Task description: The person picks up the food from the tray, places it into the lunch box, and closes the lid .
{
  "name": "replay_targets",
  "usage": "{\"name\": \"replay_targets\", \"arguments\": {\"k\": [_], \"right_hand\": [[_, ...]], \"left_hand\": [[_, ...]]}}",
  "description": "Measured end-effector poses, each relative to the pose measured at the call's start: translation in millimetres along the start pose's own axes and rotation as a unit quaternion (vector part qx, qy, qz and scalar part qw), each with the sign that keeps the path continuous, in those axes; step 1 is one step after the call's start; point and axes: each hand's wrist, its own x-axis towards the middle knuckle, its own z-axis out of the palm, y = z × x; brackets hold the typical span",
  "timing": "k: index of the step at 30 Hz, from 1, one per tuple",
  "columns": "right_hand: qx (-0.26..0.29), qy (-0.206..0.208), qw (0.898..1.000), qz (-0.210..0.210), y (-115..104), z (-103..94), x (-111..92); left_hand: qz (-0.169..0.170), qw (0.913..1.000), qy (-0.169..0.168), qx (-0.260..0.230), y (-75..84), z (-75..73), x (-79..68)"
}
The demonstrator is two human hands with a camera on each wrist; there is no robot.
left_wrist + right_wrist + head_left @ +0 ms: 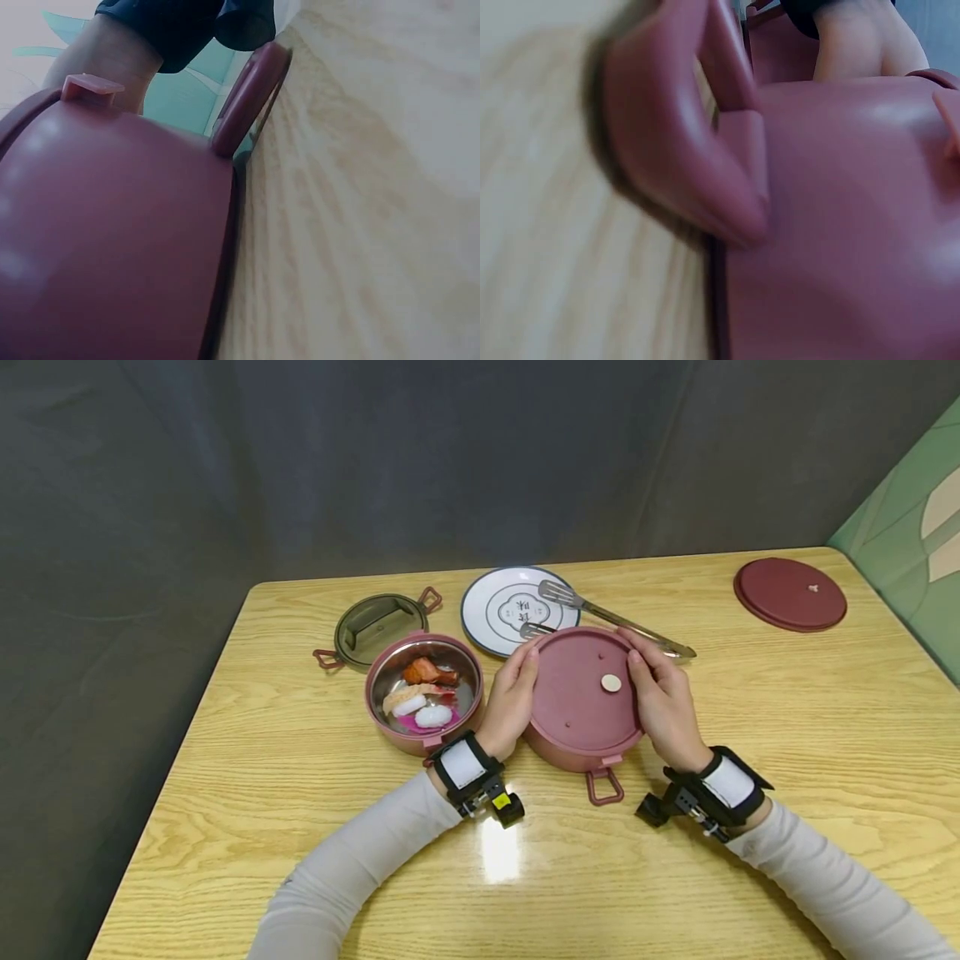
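Observation:
A round pink lunch pot (570, 758) stands on the table with its pink lid (581, 718) on top; the lid has a small pale knob. My left hand (510, 702) grips the pot's left side, thumb at the lid's rim. On the opposite side my right hand (667, 706) grips it too, its thumb over the lid's edge. Both hands' other fingers are partly hidden. In the left wrist view, the pot's wall (120, 225) and side handle (251, 97) appear close up. The right wrist view likewise shows a looped handle (682, 142) beside the wall (840, 225).
Left of my left hand is an uncovered pink pot (408, 742) with toy food (427, 672) inside. Behind it lies a dark green lid (375, 647) with pink handles. A white plate (483, 610), a slotted metal utensil (630, 622) and a dark red lid (787, 593) lie farther back.

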Motion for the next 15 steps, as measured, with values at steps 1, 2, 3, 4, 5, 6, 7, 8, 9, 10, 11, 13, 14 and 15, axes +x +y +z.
{"name": "replay_targets", "arguments": {"k": [1,2,3,4,5,6,7,8,9,10,11,13,14,15], "right_hand": [[-0.005,-0.001,1.0,0.002,0.4,-0.1,-0.1],[-0.008,-0.003,1.0,0.004,0.4,-0.2,-0.2],[-0.011,-0.004,1.0,0.006,0.3,-0.4,-0.4],[-0.012,-0.006,1.0,0.008,0.3,-0.5,-0.5],[-0.014,-0.008,1.0,0.009,0.5,-0.7,-0.5],[-0.016,-0.009,1.0,0.012,0.7,-0.8,-0.5],[-0.018,-0.011,1.0,0.015,0.8,-0.9,-0.5],[-0.02,-0.013,1.0,0.019,0.9,-0.9,-0.4],[-0.021,-0.015,0.999,0.023,0.9,-0.8,-0.3],[-0.022,-0.017,0.999,0.027,0.8,-0.8,0.0],[-0.024,-0.019,0.999,0.031,0.7,-0.7,0.2],[-0.028,-0.023,0.999,0.038,0.7,-0.7,0.9],[-0.03,-0.026,0.998,0.04,0.6,-0.8,1.2],[-0.031,-0.029,0.998,0.042,0.4,-0.9,1.4]], "left_hand": [[-0.002,1.0,-0.001,-0.002,-0.6,0.0,0.1],[-0.004,1.0,0.0,-0.004,-1.1,0.1,0.1],[-0.005,1.0,-0.001,-0.005,-1.6,0.1,0.2],[-0.007,1.0,0.0,-0.006,-2.2,0.2,0.3],[-0.008,0.9999,0.0,-0.006,-2.8,0.3,0.3],[-0.01,0.9999,0.001,-0.009,-3.3,0.5,0.4],[-0.012,0.9999,0.0,-0.012,-3.6,0.6,0.3],[-0.014,0.9998,-0.001,-0.013,-4.1,0.7,0.4],[-0.016,0.9998,-0.002,-0.014,-4.5,0.9,0.3],[-0.017,0.9998,-0.001,-0.014,-4.9,0.9,0.5],[-0.018,0.9997,0.0,-0.013,-5.2,0.9,0.5],[-0.025,0.9997,0.003,-0.007,-5.4,0.9,0.5],[-0.028,0.9996,0.005,-0.003,-5.7,0.8,0.6],[-0.031,0.9995,0.009,0.001,-5.7,0.8,0.6]]}}
